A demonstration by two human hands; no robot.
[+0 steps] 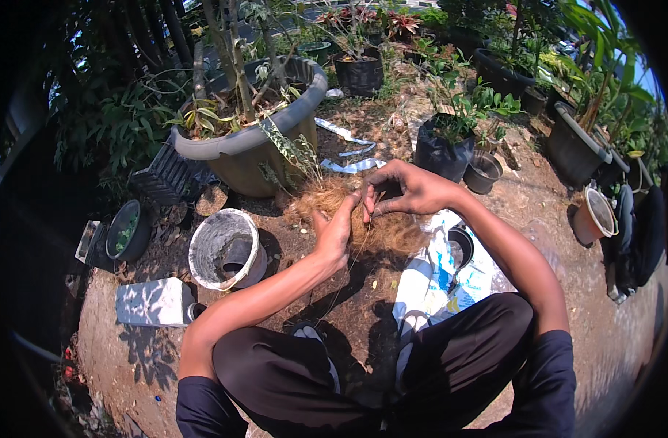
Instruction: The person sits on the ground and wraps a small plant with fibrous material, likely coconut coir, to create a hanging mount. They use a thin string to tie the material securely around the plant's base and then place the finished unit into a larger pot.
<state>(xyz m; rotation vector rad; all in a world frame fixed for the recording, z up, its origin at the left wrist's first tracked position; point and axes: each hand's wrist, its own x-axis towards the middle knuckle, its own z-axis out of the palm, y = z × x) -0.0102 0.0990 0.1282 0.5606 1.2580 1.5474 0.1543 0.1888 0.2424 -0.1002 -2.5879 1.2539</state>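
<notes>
A clump of brown coconut-like fibre [391, 232] lies on the soil in front of me, partly behind both hands. My right hand [413, 189] reaches in from the right, with thumb and fingertips pinched on a thin fibre strand [357, 257] that trails down towards my feet. Close beside it is my left hand [334, 232], fingers raised to the right hand's fingertips; whether it grips any fibre is hidden. Soil darkens the fingers. A leafy pale-green sprig [293, 150] slants up from the fibre's far left side.
A large round planter [257, 159] stands beyond the fibre. Left are a whitish bucket [197, 257] with a black pot inside and a white jerrycan [153, 301]. On the right lie a white plastic sack [427, 279] and a black pot [460, 246]. A black grow bag [443, 148] holds a shrub.
</notes>
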